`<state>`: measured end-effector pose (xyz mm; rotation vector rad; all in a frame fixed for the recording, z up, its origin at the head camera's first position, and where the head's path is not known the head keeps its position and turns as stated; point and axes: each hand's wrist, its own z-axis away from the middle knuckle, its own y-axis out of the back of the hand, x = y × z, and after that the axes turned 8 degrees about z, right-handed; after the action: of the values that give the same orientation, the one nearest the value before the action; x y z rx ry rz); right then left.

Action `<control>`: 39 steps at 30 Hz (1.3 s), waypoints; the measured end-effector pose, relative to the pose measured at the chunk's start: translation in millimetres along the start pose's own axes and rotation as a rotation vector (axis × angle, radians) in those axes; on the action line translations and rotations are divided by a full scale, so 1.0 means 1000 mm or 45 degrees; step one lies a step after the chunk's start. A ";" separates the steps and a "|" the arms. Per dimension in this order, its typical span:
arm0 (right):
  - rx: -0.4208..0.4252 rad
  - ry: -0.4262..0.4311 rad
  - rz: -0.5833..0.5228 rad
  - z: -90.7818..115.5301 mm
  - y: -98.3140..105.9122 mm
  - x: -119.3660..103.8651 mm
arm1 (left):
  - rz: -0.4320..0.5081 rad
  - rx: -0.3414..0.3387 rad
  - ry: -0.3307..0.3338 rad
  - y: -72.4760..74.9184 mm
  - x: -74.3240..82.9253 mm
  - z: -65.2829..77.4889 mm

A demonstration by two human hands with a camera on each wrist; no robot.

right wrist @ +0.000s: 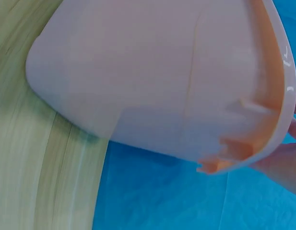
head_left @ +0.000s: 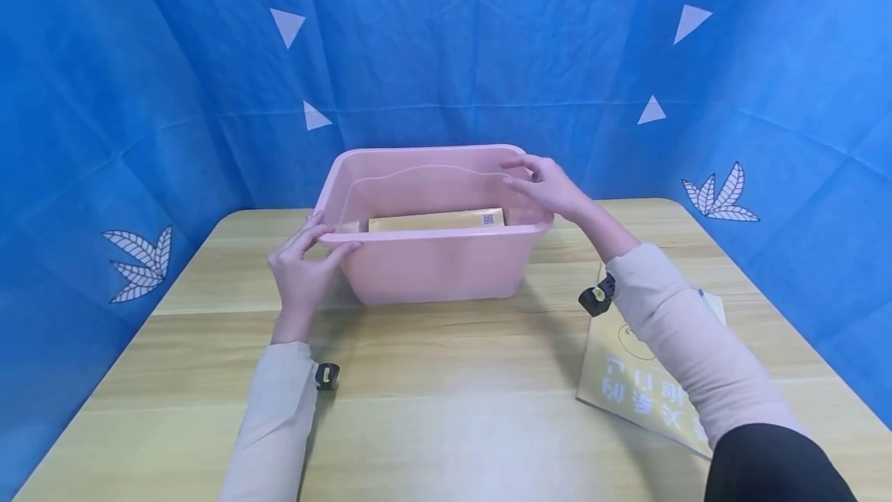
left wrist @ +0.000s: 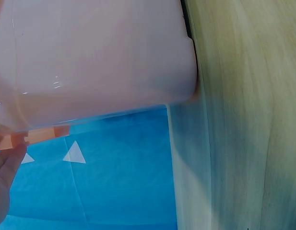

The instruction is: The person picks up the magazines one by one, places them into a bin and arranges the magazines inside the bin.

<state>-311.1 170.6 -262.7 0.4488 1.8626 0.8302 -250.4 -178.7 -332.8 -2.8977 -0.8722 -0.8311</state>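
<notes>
A pink plastic tub (head_left: pixel 435 269) stands upright on the table near its back edge. Inside it, partly hidden by the front wall, lies a flat yellow item (head_left: pixel 432 221) with a QR code at one end; it looks like a book. My left hand (head_left: pixel 303 266) grips the tub's rim at the front left corner, thumb along the front. In the left wrist view, the fingers (left wrist: pixel 11 163) meet the rim's underside. My right hand (head_left: pixel 547 186) is at the right rim, its loosely bent fingers reaching over the tub's interior with nothing visible between them.
On the wooden table (head_left: pixel 432 409), a yellow book (head_left: pixel 627 378) with white characters lies at the right, partly covered by my right forearm. A pale sheet or cover (head_left: pixel 714 305) shows beyond it. Blue patterned cloth (head_left: pixel 446 37) hangs behind the table and along its sides.
</notes>
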 end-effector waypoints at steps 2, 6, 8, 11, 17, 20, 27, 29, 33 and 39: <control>0.000 0.000 0.006 0.002 0.001 0.002 | 0.004 -0.001 -0.008 0.000 0.001 -0.001; 0.008 0.044 0.023 0.006 0.004 0.008 | 0.006 0.000 -0.013 0.000 0.002 -0.002; 0.028 0.083 0.027 0.009 0.005 0.011 | -0.004 -0.004 -0.016 0.000 0.002 -0.002; 0.069 0.133 0.025 0.013 0.007 0.015 | -0.008 -0.007 -0.018 0.000 0.002 -0.002; 0.140 0.138 0.035 0.026 0.012 0.023 | -0.017 -0.008 -0.021 0.001 0.002 -0.001; 0.193 0.158 0.022 0.039 0.017 0.015 | -0.022 -0.004 -0.023 0.001 0.002 -0.001; 0.172 0.131 0.093 0.063 0.026 0.014 | -0.027 -0.002 -0.024 0.001 0.001 0.000; 0.142 0.140 0.122 0.065 0.027 0.028 | -0.027 -0.003 -0.015 0.001 0.001 0.000; 0.082 0.177 0.195 0.067 0.026 0.060 | -0.021 -0.006 -0.004 0.001 0.001 0.001; 0.029 0.223 0.305 0.080 0.027 0.085 | 0.013 0.015 0.000 0.000 0.001 0.000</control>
<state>-276.5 270.6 -318.7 0.6405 2.0066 1.0368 -249.3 -178.2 -332.5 -2.8899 -0.8582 -0.8223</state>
